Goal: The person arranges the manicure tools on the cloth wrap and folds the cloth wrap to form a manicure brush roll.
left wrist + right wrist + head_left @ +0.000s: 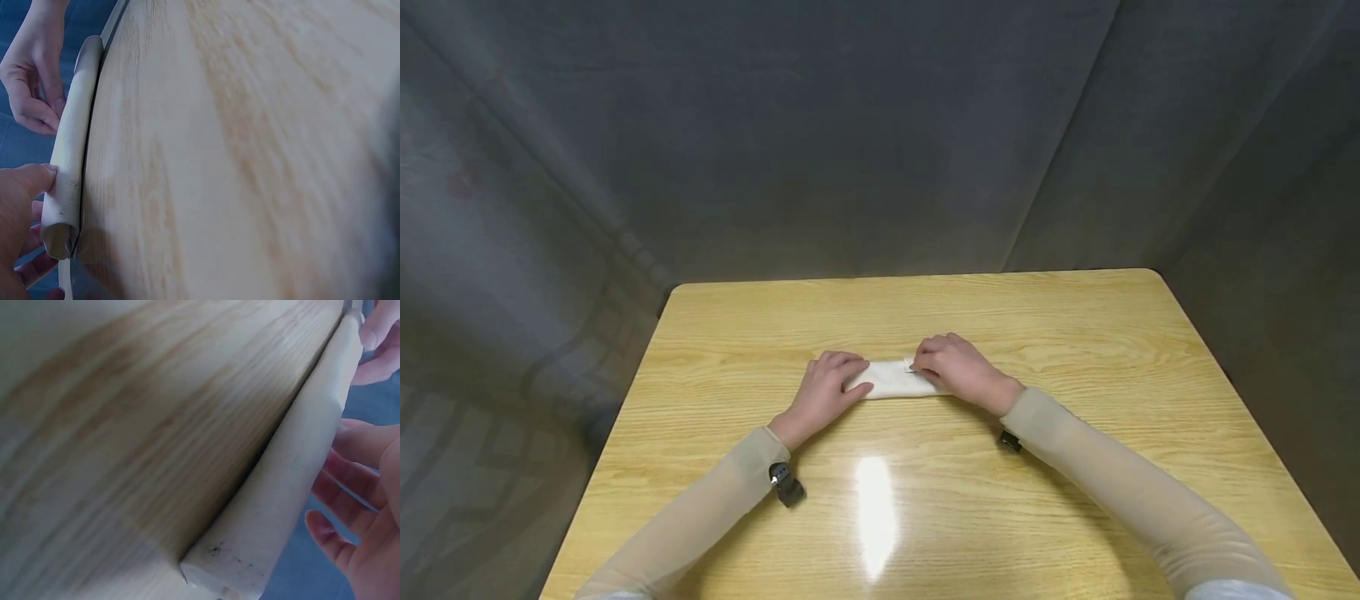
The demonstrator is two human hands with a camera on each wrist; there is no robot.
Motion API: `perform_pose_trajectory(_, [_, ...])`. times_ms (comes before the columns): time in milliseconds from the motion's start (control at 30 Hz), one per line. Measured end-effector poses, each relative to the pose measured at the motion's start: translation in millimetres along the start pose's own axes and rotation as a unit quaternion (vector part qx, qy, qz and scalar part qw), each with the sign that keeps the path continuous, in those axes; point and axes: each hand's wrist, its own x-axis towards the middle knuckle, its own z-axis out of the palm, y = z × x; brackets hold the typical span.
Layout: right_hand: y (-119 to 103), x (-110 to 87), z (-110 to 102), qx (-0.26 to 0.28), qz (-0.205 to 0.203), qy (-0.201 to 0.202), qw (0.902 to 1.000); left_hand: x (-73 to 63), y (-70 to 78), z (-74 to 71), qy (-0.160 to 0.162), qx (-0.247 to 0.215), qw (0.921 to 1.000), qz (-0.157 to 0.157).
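Note:
A white cloth, rolled or folded into a long narrow bundle [889, 382], lies crosswise on the table between both hands. My left hand [824, 390] holds its left end, thumb on the near side and fingers over the far side. At the upper edge, the thumb and fingertips of my right hand [961, 371] pinch a small white tab [909, 365]. Fine ribs show on the bundle [72, 137] in the left wrist view, where its near end looks hollow. Dark specks mark the bundle's other end [269, 531] in the right wrist view.
The wooden table [760, 325] has rounded far corners and a bright glare patch in front of the hands. Dark grey curtains [850, 142] hang behind it and at both sides. A dark strapped device [786, 484] sits at the left wrist, another [1011, 441] at the right.

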Motion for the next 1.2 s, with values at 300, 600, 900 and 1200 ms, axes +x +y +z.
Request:
perform_pose_trajectory(300, [-1.5, -1.6, 1.4, -0.018, 0.0, -0.005, 0.9998, -0.1, -1.1, 0.5, -0.001, 0.0, 1.0, -0.002])
perform_pose_trajectory(600, [-1.3, -3.1, -0.1, 0.002, 0.006, -0.004, 1.0, 1.6, -0.4, 0.8, -0.015, -0.006, 0.9999, -0.005])
perform_pose_trajectory(900, [5.6, -16.3, -8.1, 0.038, -0.008, -0.023, 0.999, 2.4, -3.4, 0.8, -0.001, -0.009, 0.9999, -0.011])
perform_pose_trajectory(1200, [15.7, -48.3, -12.2, 0.061, 0.011, 0.002, 0.998, 3.2, -5.4, -0.6, -0.012, -0.017, 0.9996, -0.02])
